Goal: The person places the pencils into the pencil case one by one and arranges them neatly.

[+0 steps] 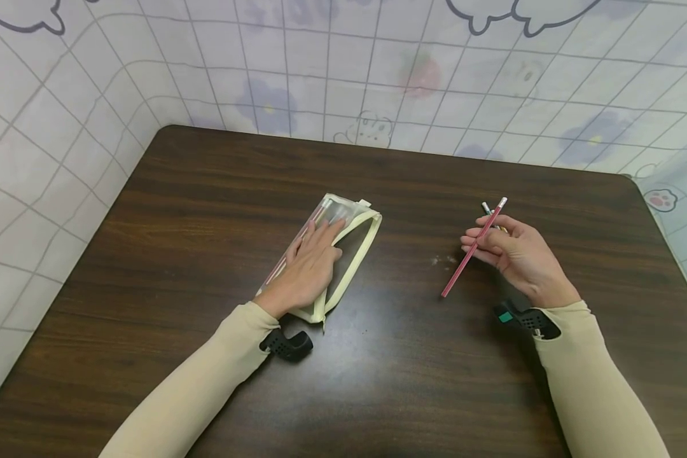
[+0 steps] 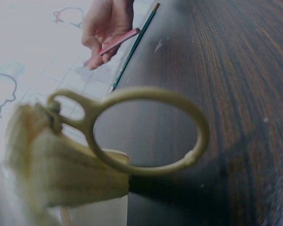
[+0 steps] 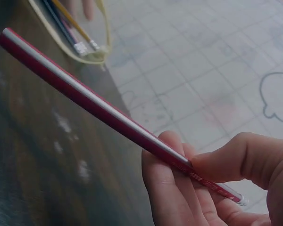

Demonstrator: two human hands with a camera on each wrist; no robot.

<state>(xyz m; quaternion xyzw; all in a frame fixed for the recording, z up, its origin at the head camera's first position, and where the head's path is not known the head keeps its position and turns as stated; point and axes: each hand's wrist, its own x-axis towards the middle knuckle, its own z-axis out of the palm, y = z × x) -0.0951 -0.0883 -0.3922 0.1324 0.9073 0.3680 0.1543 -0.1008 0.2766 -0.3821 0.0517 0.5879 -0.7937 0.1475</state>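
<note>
A clear pencil case [image 1: 372, 234] with cream zipper edging lies left of the table's middle, its zipped side gaping. My left hand [image 1: 308, 270] rests on its left part, fingers stretched over the clear plastic. Several pencils [image 3: 78, 23] show inside the case in the right wrist view. Between thumb and fingers, my right hand [image 1: 521, 257] pinches a red pencil [image 1: 460, 273], its white eraser end pointing up and away. A dark green pencil [image 2: 134, 49] lies on the table beyond that hand, which partly hides it in the head view.
The dark wood table [image 1: 206, 191] has a rounded far edge against a patterned, grid-lined cloth [image 1: 343, 70]. A cream zipper pull ring [image 2: 203, 134] looms close in the left wrist view. Pale marks [image 1: 443, 260] spot the tabletop near the red pencil.
</note>
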